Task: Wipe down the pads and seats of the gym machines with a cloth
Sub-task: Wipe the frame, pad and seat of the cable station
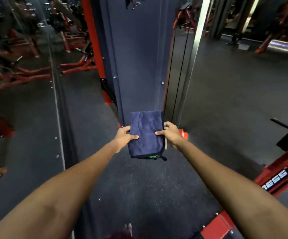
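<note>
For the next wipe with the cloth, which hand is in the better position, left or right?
Neither, clearly. The left hand and right hand pinch opposite edges of the folded blue cloth, level with each other, in front of the dark panel. No pad or seat shows nearby, so I cannot choose.

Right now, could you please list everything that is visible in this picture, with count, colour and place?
cloth: one, navy blue, folded, held between both hands at centre
machine panel: one, dark blue, upright behind the cloth
machine frames: several, red, at left and lower right
mirror: one, on the left wall
metal post: one, silver, right of the panel
floor: dark grey rubber
left hand: one, grips the cloth's left edge
right hand: one, grips the cloth's right edge
</note>
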